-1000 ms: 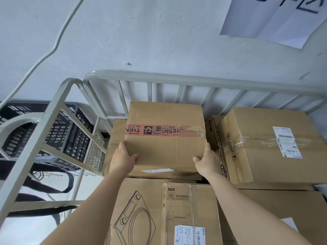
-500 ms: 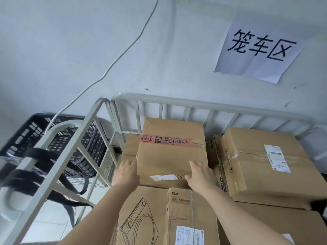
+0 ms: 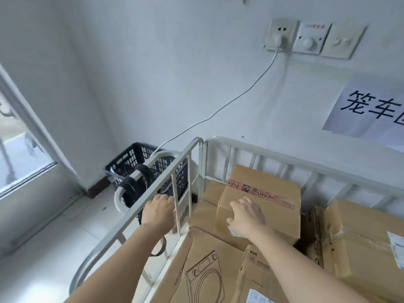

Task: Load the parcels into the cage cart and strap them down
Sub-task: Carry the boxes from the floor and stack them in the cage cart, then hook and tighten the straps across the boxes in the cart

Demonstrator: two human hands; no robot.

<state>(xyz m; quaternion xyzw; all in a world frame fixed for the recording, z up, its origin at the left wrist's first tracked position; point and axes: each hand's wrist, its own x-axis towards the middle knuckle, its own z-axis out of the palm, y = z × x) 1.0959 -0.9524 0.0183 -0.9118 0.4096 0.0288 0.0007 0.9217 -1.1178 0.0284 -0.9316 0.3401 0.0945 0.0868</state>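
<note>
The cage cart (image 3: 284,155) of pale metal bars stands against the wall and holds several cardboard parcels. On top of the stack sits a parcel with red tape (image 3: 271,189); my right hand (image 3: 246,216) rests flat on its near top edge, fingers spread. My left hand (image 3: 159,209) reaches across the cart's left side rail (image 3: 131,217) towards a black strap (image 3: 132,189) looped over the rounded handle. Its fingertips bend down behind a bar, so its hold is unclear. A parcel with a washing-machine drawing (image 3: 207,270) lies in front.
A larger taped parcel (image 3: 360,241) fills the cart's right side. A black plastic basket (image 3: 140,156) stands on the floor left of the cart. A white cable (image 3: 218,110) runs from the wall socket (image 3: 281,35) down to it. A glass door (image 3: 19,149) is at far left.
Both hands let go of the red-taped parcel's sides. My left hand moved left to the side rail and my right hand slid onto the parcel's top. My view swung up and left.
</note>
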